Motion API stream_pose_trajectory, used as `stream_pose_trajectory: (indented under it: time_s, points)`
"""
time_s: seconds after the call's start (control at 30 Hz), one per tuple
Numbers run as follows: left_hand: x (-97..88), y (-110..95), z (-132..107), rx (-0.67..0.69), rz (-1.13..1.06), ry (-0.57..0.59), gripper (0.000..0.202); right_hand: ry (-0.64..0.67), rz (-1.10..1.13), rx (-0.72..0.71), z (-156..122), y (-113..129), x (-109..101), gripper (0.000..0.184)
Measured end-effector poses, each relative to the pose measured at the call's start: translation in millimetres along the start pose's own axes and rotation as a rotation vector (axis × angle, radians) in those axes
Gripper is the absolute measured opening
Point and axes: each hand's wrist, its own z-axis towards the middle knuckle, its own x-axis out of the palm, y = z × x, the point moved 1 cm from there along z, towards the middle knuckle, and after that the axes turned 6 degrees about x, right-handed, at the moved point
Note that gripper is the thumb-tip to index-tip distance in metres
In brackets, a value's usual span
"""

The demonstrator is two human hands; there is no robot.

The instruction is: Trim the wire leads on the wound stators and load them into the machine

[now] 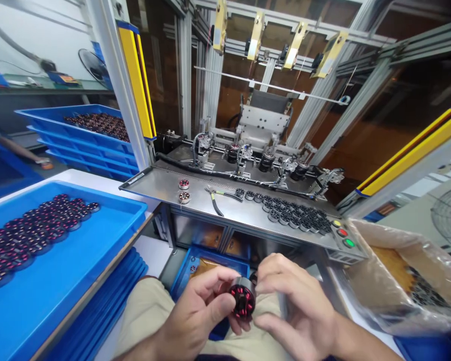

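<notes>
I have the coil (242, 300) in my left hand's (199, 306) grip, fingers and thumb closed about its rim, red-wound face towards me, axis running roughly away from me. My right hand (296, 298) stands just beside it on the right, thumb and fingers parted, holding nothing I can see; contact I can't tell. Both are above the lap (150, 306), short of the counter's (244, 211) front edge, between tray (105, 240) and box (368, 293).
</notes>
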Motion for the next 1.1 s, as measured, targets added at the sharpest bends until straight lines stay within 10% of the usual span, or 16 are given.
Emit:
stream_pose_trajectory:
  time_s: [0.23,0.47,0.6,0.73,0.87,1.1]
  points:
    - [-3.8,7,-3,0.038,0.03,0.0,0.026,0.015,-0.11,-0.026,0,1,-1,0.012]
    - [-8.5,1,-4,0.368,-0.101,-0.006,0.048,-0.043,-0.187,0.045,4,7,0,0.015]
    - [-11.0,11,8,0.202,-0.155,0.001,0.054,-0.004,-0.306,-0.15,4,11,0,0.013]
    - [-9.1,34,15,-0.112,-0.272,0.338,0.063,0.03,-0.411,-0.207,4,12,2,0.015]
    - [-11.7,37,13,-0.048,-0.287,0.329,0.033,-0.03,-0.489,-0.162,0,10,3,0.01]
    - [-19.4,24,1,0.175,-0.219,0.215,0.064,0.033,-0.455,-0.015,-25,-13,-3,0.012]
